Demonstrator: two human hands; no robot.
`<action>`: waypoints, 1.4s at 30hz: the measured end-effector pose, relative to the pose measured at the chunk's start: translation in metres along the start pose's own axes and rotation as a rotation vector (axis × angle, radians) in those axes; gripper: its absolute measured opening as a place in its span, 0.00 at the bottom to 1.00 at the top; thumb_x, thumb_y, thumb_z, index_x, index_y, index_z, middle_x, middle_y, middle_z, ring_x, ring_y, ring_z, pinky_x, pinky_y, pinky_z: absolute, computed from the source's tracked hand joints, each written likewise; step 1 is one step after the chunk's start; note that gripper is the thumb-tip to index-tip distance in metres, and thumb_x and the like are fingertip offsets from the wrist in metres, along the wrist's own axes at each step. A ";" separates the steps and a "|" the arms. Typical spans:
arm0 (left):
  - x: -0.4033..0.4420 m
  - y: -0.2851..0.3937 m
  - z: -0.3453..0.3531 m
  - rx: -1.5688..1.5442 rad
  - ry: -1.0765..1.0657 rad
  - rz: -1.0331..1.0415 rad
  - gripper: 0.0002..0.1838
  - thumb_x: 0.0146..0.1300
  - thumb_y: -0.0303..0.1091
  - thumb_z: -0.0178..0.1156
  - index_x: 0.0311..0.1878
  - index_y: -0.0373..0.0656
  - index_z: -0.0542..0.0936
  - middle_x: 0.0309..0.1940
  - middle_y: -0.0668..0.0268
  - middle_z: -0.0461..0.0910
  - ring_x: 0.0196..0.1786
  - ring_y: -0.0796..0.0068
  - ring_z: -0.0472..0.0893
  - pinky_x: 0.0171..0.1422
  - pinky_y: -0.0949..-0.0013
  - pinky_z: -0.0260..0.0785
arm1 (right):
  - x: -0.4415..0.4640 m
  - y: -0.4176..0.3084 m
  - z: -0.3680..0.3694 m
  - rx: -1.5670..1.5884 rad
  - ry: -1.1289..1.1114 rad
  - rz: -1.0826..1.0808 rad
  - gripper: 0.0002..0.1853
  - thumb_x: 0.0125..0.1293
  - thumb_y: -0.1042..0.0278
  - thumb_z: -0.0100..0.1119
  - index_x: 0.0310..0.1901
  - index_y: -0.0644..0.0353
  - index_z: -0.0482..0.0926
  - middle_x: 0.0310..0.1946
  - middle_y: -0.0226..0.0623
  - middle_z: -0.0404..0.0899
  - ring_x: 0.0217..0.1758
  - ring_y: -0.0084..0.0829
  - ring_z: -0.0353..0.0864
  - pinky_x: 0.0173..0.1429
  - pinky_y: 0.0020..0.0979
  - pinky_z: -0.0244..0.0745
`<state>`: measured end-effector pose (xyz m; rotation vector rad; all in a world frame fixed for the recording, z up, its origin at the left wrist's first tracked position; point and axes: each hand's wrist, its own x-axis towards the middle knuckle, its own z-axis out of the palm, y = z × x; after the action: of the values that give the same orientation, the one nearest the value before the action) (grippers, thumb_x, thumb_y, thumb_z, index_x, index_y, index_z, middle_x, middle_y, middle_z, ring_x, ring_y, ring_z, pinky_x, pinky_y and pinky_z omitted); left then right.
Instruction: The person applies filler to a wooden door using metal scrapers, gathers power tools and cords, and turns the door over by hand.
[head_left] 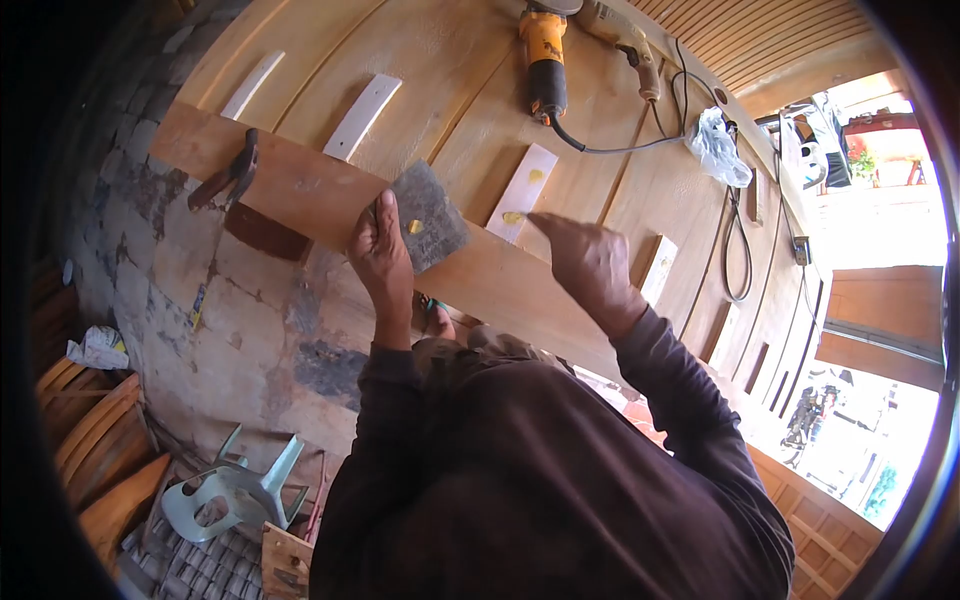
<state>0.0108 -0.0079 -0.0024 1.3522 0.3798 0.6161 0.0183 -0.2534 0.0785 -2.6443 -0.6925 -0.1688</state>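
My left hand [383, 250] grips a flat grey square plate [432, 200] at its near edge, thumb on top. A small dab of yellow paste [414, 227] sits on the plate. To the right, my right hand [592, 262] is closed, its fingertips at the lower end of a pale wooden strip [522, 190]. Two yellow smears mark that strip, one right by the fingertips. Whatever those fingers may pinch is hidden. Both hands are over the long edge board [300, 190] of a large wooden panel [430, 120].
A clamp [238, 170] grips the board's left part. An orange angle grinder [546, 60] and a drill [625, 45] lie on the panel with cords, near a plastic bag [718, 148]. More pale strips [362, 115] stand along it. A green plastic chair [235, 490] is below left.
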 end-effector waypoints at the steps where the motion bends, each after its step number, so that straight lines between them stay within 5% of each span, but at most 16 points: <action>1: 0.000 -0.001 -0.003 0.029 -0.014 0.000 0.19 0.79 0.36 0.61 0.33 0.30 0.76 0.28 0.72 0.74 0.34 0.86 0.67 0.39 0.74 0.65 | 0.005 0.003 0.003 -0.031 -0.049 0.037 0.19 0.62 0.77 0.55 0.52 0.54 0.88 0.43 0.41 0.90 0.41 0.40 0.90 0.44 0.40 0.85; 4: -0.001 0.004 -0.001 0.049 -0.028 0.017 0.20 0.79 0.36 0.61 0.32 0.31 0.75 0.27 0.72 0.73 0.34 0.86 0.66 0.38 0.74 0.65 | 0.014 0.002 0.010 -0.135 -0.196 0.083 0.19 0.63 0.74 0.55 0.55 0.55 0.86 0.43 0.40 0.90 0.39 0.40 0.90 0.43 0.39 0.84; 12: -0.003 0.007 0.003 0.111 -0.002 0.039 0.18 0.79 0.35 0.61 0.35 0.29 0.78 0.27 0.71 0.74 0.34 0.86 0.67 0.38 0.73 0.66 | -0.005 -0.029 0.029 -0.141 -0.056 -0.193 0.20 0.60 0.76 0.57 0.55 0.56 0.86 0.45 0.44 0.90 0.43 0.41 0.91 0.45 0.39 0.84; 15: -0.001 0.004 -0.001 0.095 -0.031 0.054 0.17 0.79 0.35 0.61 0.37 0.28 0.79 0.28 0.72 0.75 0.34 0.86 0.69 0.39 0.73 0.67 | -0.006 -0.036 0.015 -0.128 -0.368 0.009 0.20 0.61 0.75 0.58 0.55 0.52 0.87 0.41 0.44 0.90 0.39 0.41 0.90 0.42 0.41 0.83; 21: 0.000 0.014 -0.003 0.040 -0.060 -0.017 0.16 0.80 0.36 0.60 0.42 0.27 0.81 0.33 0.71 0.78 0.38 0.85 0.71 0.45 0.74 0.69 | -0.024 -0.031 -0.034 -0.009 -0.239 0.126 0.17 0.65 0.72 0.63 0.54 0.46 0.89 0.34 0.41 0.90 0.33 0.43 0.89 0.38 0.41 0.82; 25: -0.002 0.027 -0.004 0.119 -0.070 -0.078 0.21 0.79 0.42 0.60 0.49 0.27 0.82 0.42 0.66 0.83 0.44 0.81 0.76 0.51 0.73 0.71 | -0.043 -0.030 -0.063 0.260 -0.155 0.389 0.14 0.67 0.68 0.64 0.52 0.50 0.90 0.36 0.47 0.88 0.36 0.43 0.90 0.41 0.37 0.84; 30: -0.003 0.021 -0.007 0.156 -0.079 -0.192 0.26 0.78 0.48 0.61 0.56 0.28 0.83 0.50 0.60 0.86 0.51 0.71 0.81 0.58 0.66 0.74 | -0.089 -0.021 -0.053 0.901 -0.122 0.825 0.16 0.68 0.71 0.71 0.56 0.64 0.87 0.42 0.32 0.90 0.42 0.18 0.85 0.50 0.26 0.82; 35: 0.005 0.026 -0.012 0.260 -0.092 -0.286 0.29 0.75 0.52 0.63 0.61 0.31 0.82 0.58 0.57 0.83 0.58 0.66 0.81 0.62 0.62 0.76 | -0.109 -0.019 -0.049 1.457 0.078 1.080 0.15 0.68 0.73 0.71 0.55 0.66 0.86 0.44 0.34 0.90 0.44 0.21 0.87 0.53 0.27 0.82; 38: 0.024 0.033 -0.012 0.221 0.081 -0.324 0.34 0.71 0.54 0.67 0.65 0.30 0.80 0.62 0.55 0.81 0.60 0.64 0.80 0.66 0.61 0.75 | -0.121 -0.004 -0.038 1.661 0.181 1.154 0.15 0.68 0.72 0.70 0.55 0.67 0.86 0.44 0.34 0.90 0.44 0.23 0.87 0.53 0.27 0.83; 42: 0.091 0.026 -0.047 0.257 0.102 -0.029 0.36 0.71 0.52 0.67 0.68 0.29 0.76 0.63 0.54 0.79 0.59 0.60 0.82 0.65 0.56 0.77 | -0.122 0.009 -0.027 1.737 0.158 1.147 0.15 0.68 0.70 0.70 0.54 0.67 0.86 0.43 0.34 0.90 0.43 0.23 0.88 0.52 0.27 0.83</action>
<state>0.0499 0.0866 0.0221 1.5605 0.5755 0.6284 -0.0841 -0.3258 0.0739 -0.9471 0.6250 0.3844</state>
